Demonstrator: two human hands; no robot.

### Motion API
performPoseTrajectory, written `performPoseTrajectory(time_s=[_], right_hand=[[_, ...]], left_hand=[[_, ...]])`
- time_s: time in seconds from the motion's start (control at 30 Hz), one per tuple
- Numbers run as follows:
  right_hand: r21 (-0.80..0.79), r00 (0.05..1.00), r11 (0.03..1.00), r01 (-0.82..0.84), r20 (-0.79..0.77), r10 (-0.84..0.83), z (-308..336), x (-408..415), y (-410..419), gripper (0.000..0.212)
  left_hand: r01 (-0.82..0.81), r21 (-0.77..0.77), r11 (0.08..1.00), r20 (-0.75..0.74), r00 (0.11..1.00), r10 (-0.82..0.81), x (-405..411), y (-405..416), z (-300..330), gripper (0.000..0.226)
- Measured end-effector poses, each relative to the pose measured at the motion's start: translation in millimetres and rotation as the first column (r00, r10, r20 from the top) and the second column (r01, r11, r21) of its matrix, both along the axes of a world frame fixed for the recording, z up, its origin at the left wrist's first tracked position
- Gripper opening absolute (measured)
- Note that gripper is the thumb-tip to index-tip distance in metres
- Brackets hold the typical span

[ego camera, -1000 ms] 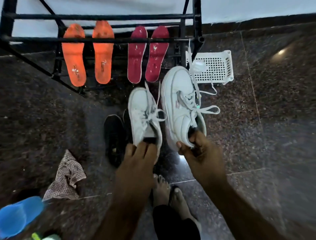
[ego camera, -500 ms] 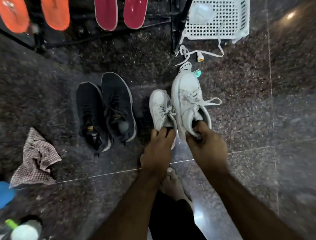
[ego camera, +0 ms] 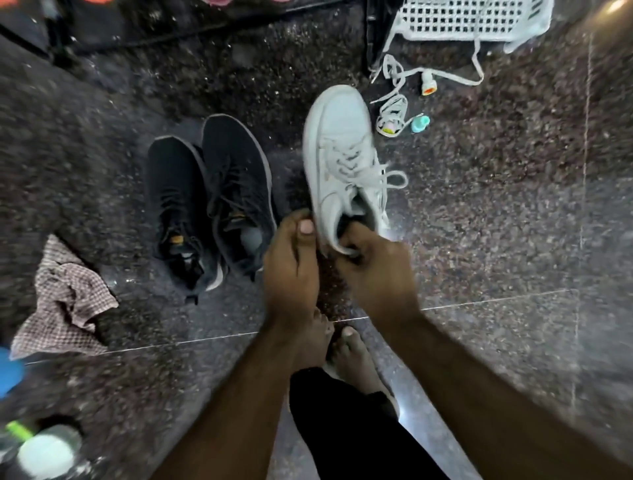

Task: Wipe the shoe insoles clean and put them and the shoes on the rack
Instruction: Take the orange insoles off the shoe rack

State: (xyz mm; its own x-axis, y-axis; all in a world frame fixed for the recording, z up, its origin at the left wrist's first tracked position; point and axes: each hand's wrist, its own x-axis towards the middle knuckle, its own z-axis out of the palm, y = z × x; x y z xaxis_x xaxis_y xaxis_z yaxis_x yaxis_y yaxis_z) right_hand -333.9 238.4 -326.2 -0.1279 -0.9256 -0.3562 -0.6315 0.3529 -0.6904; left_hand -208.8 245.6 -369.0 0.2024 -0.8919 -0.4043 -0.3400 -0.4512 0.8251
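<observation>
A white lace-up shoe (ego camera: 339, 144) hangs toe-forward above the dark stone floor. My right hand (ego camera: 376, 270) grips it at the heel opening, with fingers inside the collar. My left hand (ego camera: 291, 267) is curled against the shoe's left heel side, thumb up beside it. The second white shoe is not visible. A pair of black shoes (ego camera: 212, 198) stands on the floor just left of my hands. The checked wiping cloth (ego camera: 65, 301) lies crumpled at the left. Only a sliver of the red insoles (ego camera: 219, 1) shows at the top edge.
A white plastic basket (ego camera: 472, 17) sits at the top right beside the rack's black post (ego camera: 375, 34). Loose white laces (ego camera: 394, 113) and two small coloured caps (ego camera: 420, 123) lie below it. A bottle (ego camera: 44, 452) and a blue object (ego camera: 8, 373) are at the lower left. My bare feet (ego camera: 349, 356) are below my hands.
The view has tipped further down, so the rack and insoles left the frame. My hands came together; the white shoe my left hand held is no longer visible.
</observation>
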Motion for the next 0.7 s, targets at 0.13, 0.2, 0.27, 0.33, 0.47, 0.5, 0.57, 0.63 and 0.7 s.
performPoseTrajectory(time_s=[0.13,0.2,0.27,0.33,0.47,0.5,0.57,0.63,0.7], right_hand=[[0.177,0.99,0.984,-0.009,0.138,-0.016,-37,38,-2,0.009],[0.287,0.981,0.958,-0.013,0.191,-0.044,-57,43,-2,0.009],[0.318,0.989,0.94,-0.126,0.107,0.097,-78,42,-1,0.015],[0.345,0.98,0.917,-0.199,0.044,0.196,-95,37,0,0.021],[0.471,0.872,0.796,-0.38,-0.105,0.478,-112,40,-8,0.028],[0.502,0.847,0.765,-0.404,-0.111,0.52,-110,42,-12,0.028],[0.526,0.786,0.708,-0.471,-0.115,0.608,-101,41,-20,0.025],[0.456,0.727,0.737,-0.499,-0.242,0.642,-84,30,-27,0.02],[0.229,0.766,0.878,-0.421,-0.429,0.479,-72,12,-28,0.018]], left_hand=[[0.037,0.123,0.992,0.114,0.992,-0.051,17,-12,-18,0.055],[0.136,0.264,0.955,0.085,0.983,-0.164,15,-17,-29,0.044],[0.169,0.402,0.9,0.092,0.971,-0.223,8,-22,-41,0.043],[0.183,0.48,0.858,0.067,0.967,-0.244,4,-26,-48,0.048],[0.219,0.482,0.848,0.145,0.935,-0.324,11,-37,-62,0.03],[0.255,0.494,0.831,0.189,0.902,-0.389,12,-42,-63,0.022],[0.303,0.528,0.794,0.245,0.841,-0.483,14,-48,-59,0.017],[0.315,0.52,0.794,0.257,0.829,-0.496,15,-48,-52,0.017],[0.361,0.442,0.821,0.279,0.815,-0.509,16,-41,-47,0.018]])
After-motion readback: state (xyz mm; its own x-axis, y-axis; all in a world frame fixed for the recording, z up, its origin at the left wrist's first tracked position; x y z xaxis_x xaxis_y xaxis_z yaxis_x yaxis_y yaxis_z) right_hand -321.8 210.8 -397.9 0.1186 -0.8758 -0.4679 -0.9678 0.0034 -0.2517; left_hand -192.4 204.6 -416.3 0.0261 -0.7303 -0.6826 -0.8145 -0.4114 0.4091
